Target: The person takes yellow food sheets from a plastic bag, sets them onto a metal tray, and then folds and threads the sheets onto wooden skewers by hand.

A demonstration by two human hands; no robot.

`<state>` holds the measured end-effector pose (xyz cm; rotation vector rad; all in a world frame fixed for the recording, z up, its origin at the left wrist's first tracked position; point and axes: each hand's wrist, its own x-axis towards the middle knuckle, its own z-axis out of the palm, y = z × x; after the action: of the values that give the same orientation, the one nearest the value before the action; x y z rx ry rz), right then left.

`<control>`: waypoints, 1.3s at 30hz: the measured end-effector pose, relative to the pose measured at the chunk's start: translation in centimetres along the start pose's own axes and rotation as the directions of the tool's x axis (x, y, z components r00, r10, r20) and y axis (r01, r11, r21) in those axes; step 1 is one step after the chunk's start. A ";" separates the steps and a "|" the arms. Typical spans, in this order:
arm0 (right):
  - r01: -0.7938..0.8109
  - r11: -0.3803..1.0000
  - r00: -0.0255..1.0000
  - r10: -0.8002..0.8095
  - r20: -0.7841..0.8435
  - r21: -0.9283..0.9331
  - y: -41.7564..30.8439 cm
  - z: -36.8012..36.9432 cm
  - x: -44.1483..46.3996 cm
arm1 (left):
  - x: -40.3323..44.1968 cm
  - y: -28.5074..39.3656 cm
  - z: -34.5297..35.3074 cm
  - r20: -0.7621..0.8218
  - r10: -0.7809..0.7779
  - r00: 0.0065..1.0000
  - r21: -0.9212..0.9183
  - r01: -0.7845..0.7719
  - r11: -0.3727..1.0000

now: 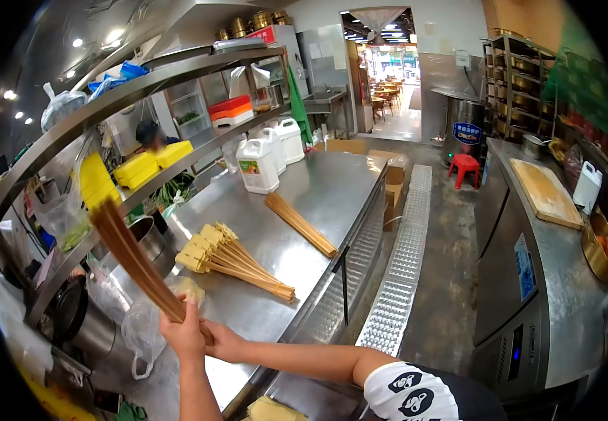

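A bundle of long brown wooden skewers (139, 263) slants up to the left, its far end blurred. My left hand (181, 330) is closed around its lower part. Against the bundle's bottom end, my right hand (221, 342) is closed too, its fingers partly hidden behind the left hand. On the steel table (339, 182) lies a fanned bunch of skewers threaded with pale yellow folded sheets (209, 249). Farther right rests a second bundle of bare skewers (300, 224). Beside my left hand sits a clear plastic bag (143, 326), with something pale yellow near it.
White plastic jugs (258, 167) stand at the table's back. A steel shelf (199, 63) runs along the left, bearing yellow boxes (139, 168); a person (151, 137) is behind it. On the right are a counter with a cutting board (544, 193) and a red stool (464, 168).
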<state>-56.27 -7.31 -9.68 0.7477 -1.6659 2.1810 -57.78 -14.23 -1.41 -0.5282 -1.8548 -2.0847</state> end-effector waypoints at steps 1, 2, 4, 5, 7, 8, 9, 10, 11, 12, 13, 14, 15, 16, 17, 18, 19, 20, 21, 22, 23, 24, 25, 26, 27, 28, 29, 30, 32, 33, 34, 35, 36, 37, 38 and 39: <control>0.017 0.995 1.000 -0.016 0.005 -0.103 -0.4 -0.3 -0.3 | 0.0 0.2 0.3 -0.043 0.030 0.999 -0.057 -0.033 0.998; 0.030 0.979 1.000 -0.028 0.012 -0.202 -0.6 -0.6 -0.7 | 0.3 0.8 0.1 -0.036 0.032 0.999 -0.059 -0.035 0.998; -0.128 0.983 0.987 0.140 0.081 -0.133 -0.9 -3.3 -1.4 | 1.0 2.8 -0.8 -0.094 0.020 0.995 -0.355 -0.052 0.934; -0.221 0.946 0.970 0.186 0.159 0.239 -0.6 -5.2 -1.8 | 1.2 4.2 -1.2 -0.156 -0.044 0.987 -0.472 -0.036 0.881; -0.315 0.758 0.946 0.208 0.247 0.571 -2.1 -6.7 -2.6 | 1.6 5.0 -3.4 -0.100 -0.142 0.985 -0.651 0.043 0.758; -0.142 0.974 0.986 0.122 0.117 0.178 -3.5 -6.7 -3.1 | 1.9 4.9 -4.1 -0.016 -0.220 0.975 -0.797 0.121 0.591; 0.027 0.961 0.999 -0.018 0.038 -0.274 -5.0 -6.2 -3.3 | 1.6 4.4 -4.4 0.059 -0.205 0.977 -0.843 0.159 0.513; 0.024 0.961 0.999 -0.015 0.035 -0.277 -6.1 -5.1 -3.4 | 1.1 4.0 -4.0 0.062 -0.209 0.976 -0.845 0.163 0.510; 0.266 0.880 0.963 -0.261 0.066 -0.393 -7.1 -3.6 -3.3 | 0.2 3.7 -3.3 0.102 -0.303 0.948 -0.814 0.255 0.523; 0.478 0.728 0.866 -0.484 0.126 -0.491 -8.0 -2.2 -3.1 | -0.5 3.1 -2.9 0.138 -0.395 0.908 -0.776 0.347 0.526; 0.475 0.728 0.867 -0.482 0.125 -0.494 -8.9 -0.9 -2.6 | -1.4 1.4 -3.3 0.270 -0.357 0.894 -0.683 0.439 0.584; 0.546 0.691 0.800 -0.598 0.049 -0.474 -9.8 0.2 -1.9 | -2.4 2.1 -2.2 0.271 -0.357 0.894 -0.684 0.440 0.582; 0.611 0.644 0.714 -0.699 -0.029 -0.460 -10.3 0.8 -1.2 | -4.2 3.4 0.0 0.204 -0.396 0.895 -0.626 0.430 0.650; 0.611 0.644 0.715 -0.699 -0.030 -0.460 -10.0 0.3 -0.3 | -5.5 4.3 1.5 0.133 -0.427 0.894 -0.561 0.423 0.712; 0.674 0.584 0.677 -0.733 0.061 -0.452 -9.4 -0.5 0.6 | -6.1 4.6 2.0 0.131 -0.427 0.895 -0.560 0.423 0.713; 0.733 0.525 0.632 -0.761 0.148 -0.432 -9.3 -0.9 1.3 | -6.7 5.0 2.1 0.266 -0.438 0.859 -0.690 0.487 0.535; 0.656 0.667 0.707 -0.707 -0.020 -0.354 -10.9 0.0 1.8 | -7.0 5.1 1.9 0.396 -0.415 0.819 -0.776 0.540 0.327; 0.531 0.783 0.806 -0.585 -0.092 -0.324 -12.2 0.2 2.5 | -7.2 4.6 1.0 0.387 -0.420 0.821 -0.778 0.535 0.330; 0.378 0.920 0.904 -0.391 -0.173 -0.102 -12.9 0.0 3.4 | -7.5 3.5 -0.3 0.515 -0.367 0.775 -0.659 0.631 0.409; 0.311 0.942 0.895 -0.336 -0.293 -0.129 -14.5 0.5 4.9 | -7.8 2.9 -1.0 0.638 -0.322 0.699 -0.521 0.700 0.488; 0.317 0.938 0.897 -0.345 -0.278 -0.141 -16.6 0.5 6.6 | -8.6 4.3 -0.8 0.566 -0.411 0.715 -0.468 0.689 0.554; 0.276 0.960 0.936 -0.280 -0.215 -0.049 -18.1 0.3 8.4 | -9.0 4.2 -1.2 0.567 -0.413 0.713 -0.470 0.691 0.549; 0.268 0.963 0.940 -0.264 -0.214 -0.012 -18.9 0.6 10.3 | -9.5 3.8 -2.1 0.563 -0.415 0.715 -0.423 0.681 0.598; 0.264 0.964 0.946 -0.260 -0.192 -0.005 -19.6 0.8 11.7 | -10.0 3.5 -2.7 0.559 -0.420 0.715 -0.373 0.669 0.643; 0.224 0.975 0.956 -0.223 -0.190 -0.018 -19.8 1.1 13.0 | -10.4 3.6 -2.9 0.503 -0.484 0.716 -0.402 0.689 0.603; 0.181 0.983 0.966 -0.184 -0.184 -0.031 -19.5 1.5 14.0 | -10.7 3.5 -3.2 0.500 -0.488 0.715 -0.407 0.692 0.596; 0.172 0.985 0.968 -0.175 -0.182 -0.033 -18.6 2.0 14.5 | -11.0 3.2 -3.5 0.467 -0.493 0.734 -0.399 0.672 0.623; 0.158 0.985 0.968 -0.168 -0.184 -0.069 -17.1 2.2 14.7 | -11.3 2.9 -3.8 0.436 -0.494 0.752 -0.390 0.652 0.650; 0.117 0.959 0.972 -0.164 -0.168 -0.258 -13.8 1.9 13.6 | -11.9 2.4 -4.6 0.401 -0.494 0.771 -0.390 0.632 0.670; 0.140 0.951 0.958 -0.201 -0.204 -0.275 -11.4 1.9 12.6 | -12.1 2.2 -5.1 0.363 -0.487 0.794 -0.386 0.604 0.697; 0.165 0.943 0.941 -0.238 -0.239 -0.289 -10.2 2.1 12.1 | -12.3 1.9 -5.6 0.355 -0.485 0.799 -0.392 0.598 0.699; 0.169 0.944 0.944 -0.238 -0.229 -0.283 -9.4 1.9 12.3 | -12.4 1.6 -6.0 0.341 -0.500 0.796 -0.375 0.603 0.704; 0.142 0.953 0.955 -0.203 -0.218 -0.266 -9.5 1.8 12.3 | -12.6 1.4 -6.3 0.327 -0.517 0.791 -0.358 0.610 0.707; 0.111 0.962 0.962 -0.167 -0.216 -0.251 -9.6 1.6 12.0 | -12.6 1.3 -6.3 0.323 -0.520 0.791 -0.355 0.611 0.708; 0.109 0.963 0.960 -0.166 -0.227 -0.245 -9.6 1.4 11.5 | -12.7 1.1 -6.4 0.347 -0.528 0.775 -0.380 0.631 0.676; 0.143 0.969 0.943 -0.195 -0.270 -0.201 -9.9 1.3 11.1 | -12.6 1.2 -6.4 0.373 -0.530 0.761 -0.404 0.648 0.646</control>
<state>-59.86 -6.56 4.75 0.4774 -1.5591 1.8873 -46.49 -20.99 -6.79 -0.2755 -1.7170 -3.1412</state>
